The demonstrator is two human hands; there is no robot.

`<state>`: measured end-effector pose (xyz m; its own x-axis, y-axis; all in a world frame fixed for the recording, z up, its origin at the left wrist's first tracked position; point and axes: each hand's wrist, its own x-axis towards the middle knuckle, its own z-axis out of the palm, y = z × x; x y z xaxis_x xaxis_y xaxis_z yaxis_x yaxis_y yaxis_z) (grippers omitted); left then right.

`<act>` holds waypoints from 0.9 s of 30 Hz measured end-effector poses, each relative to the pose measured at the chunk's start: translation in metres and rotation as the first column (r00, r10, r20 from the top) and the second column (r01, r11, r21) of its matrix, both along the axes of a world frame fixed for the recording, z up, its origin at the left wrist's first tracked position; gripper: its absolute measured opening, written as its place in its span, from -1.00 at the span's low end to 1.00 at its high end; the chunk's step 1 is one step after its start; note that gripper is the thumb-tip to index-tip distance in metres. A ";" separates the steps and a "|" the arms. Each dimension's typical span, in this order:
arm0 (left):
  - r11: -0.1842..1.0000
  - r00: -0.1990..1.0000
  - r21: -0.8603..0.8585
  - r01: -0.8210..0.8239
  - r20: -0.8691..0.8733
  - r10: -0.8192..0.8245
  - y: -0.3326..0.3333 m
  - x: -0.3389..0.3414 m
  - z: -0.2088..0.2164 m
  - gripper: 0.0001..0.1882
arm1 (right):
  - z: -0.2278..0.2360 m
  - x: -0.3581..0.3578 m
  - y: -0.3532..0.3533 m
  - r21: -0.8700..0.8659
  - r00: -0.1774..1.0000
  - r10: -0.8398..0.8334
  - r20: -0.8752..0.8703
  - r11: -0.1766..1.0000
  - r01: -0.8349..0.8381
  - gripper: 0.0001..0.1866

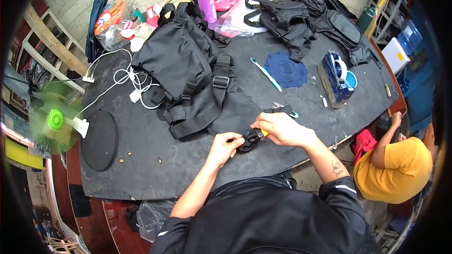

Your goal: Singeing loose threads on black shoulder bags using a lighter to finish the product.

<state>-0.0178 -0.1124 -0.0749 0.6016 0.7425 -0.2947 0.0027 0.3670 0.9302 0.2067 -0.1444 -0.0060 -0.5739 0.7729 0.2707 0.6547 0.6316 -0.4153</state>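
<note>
A black plastic buckle (250,137) on a strap sits between my hands, close to the table's near edge. My left hand (223,149) is closed, its thumb and finger pinching the buckle's left end. From the right, my right hand (282,129) closes round a small yellow object (264,133), mostly hidden by the fingers, held against the buckle's other end. A large black bag (181,54) lies just beyond, its wide straps and a slide adjuster (221,82) spread toward me. Small scissors (278,106) with a green handle lie partly visible beyond my right hand.
A toothbrush (266,74), a blue cloth disc (286,69) and a tape dispenser (335,80) lie right of the bag. More black bags (292,14) and a purple bottle (206,2) stand behind. White cables (129,77) and a spinning fan (55,119) are left. A person in yellow (398,169) sits right.
</note>
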 end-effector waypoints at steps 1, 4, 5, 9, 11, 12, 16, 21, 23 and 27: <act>1.000 1.000 0.002 -0.027 -0.004 0.027 -0.001 0.001 -0.002 -0.85 | -0.001 0.000 -0.002 -0.001 1.000 0.003 -0.021 1.000 -0.003 -0.61; 0.999 0.999 0.022 -0.033 -0.007 0.033 0.001 0.000 -0.002 -0.86 | -0.005 -0.002 -0.006 0.037 0.999 -0.006 -0.036 0.999 0.007 -0.63; 0.999 1.000 0.037 -0.011 -0.008 0.011 0.001 -0.001 -0.001 -0.86 | -0.005 -0.002 -0.006 0.056 0.999 -0.012 -0.046 0.998 0.014 -0.63; 0.998 1.000 0.055 0.013 -0.019 -0.012 0.002 0.001 0.003 -0.87 | -0.003 -0.004 -0.006 0.038 1.000 0.002 0.001 0.999 -0.002 -0.66; 0.999 1.000 0.045 0.010 0.006 -0.010 0.002 0.000 0.000 -0.87 | -0.004 -0.005 -0.006 0.012 1.000 0.009 -0.012 1.000 -0.009 -0.66; 0.999 1.000 0.045 0.010 0.006 -0.010 0.003 0.000 -0.001 -0.87 | -0.005 -0.006 -0.005 -0.015 1.000 0.017 -0.025 1.000 -0.018 -0.66; 1.000 0.998 0.002 0.004 0.060 -0.004 0.001 -0.003 -0.005 -0.85 | -0.014 -0.008 0.001 -0.017 0.990 0.039 -0.135 0.999 -0.042 -0.66; 0.997 0.998 0.073 0.042 0.053 -0.045 0.002 -0.005 -0.005 -0.84 | -0.013 -0.009 0.001 -0.099 0.982 0.122 -0.141 0.986 -0.137 -0.63; 0.979 0.999 0.201 0.026 0.028 -0.032 0.001 -0.004 -0.008 -0.86 | -0.012 -0.008 -0.001 -0.090 0.984 0.129 -0.125 0.986 -0.140 -0.62; 0.987 0.998 0.156 0.051 0.031 -0.057 0.002 -0.003 -0.008 -0.88 | -0.011 -0.007 -0.004 -0.077 0.981 0.166 -0.104 0.982 -0.174 -0.61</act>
<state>-0.0207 -0.1103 -0.0828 0.6500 0.7436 -0.1567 -0.0154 0.2190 0.9756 0.1997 -0.1485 -0.0168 -0.6731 0.6890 0.2688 0.4953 0.6899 -0.5280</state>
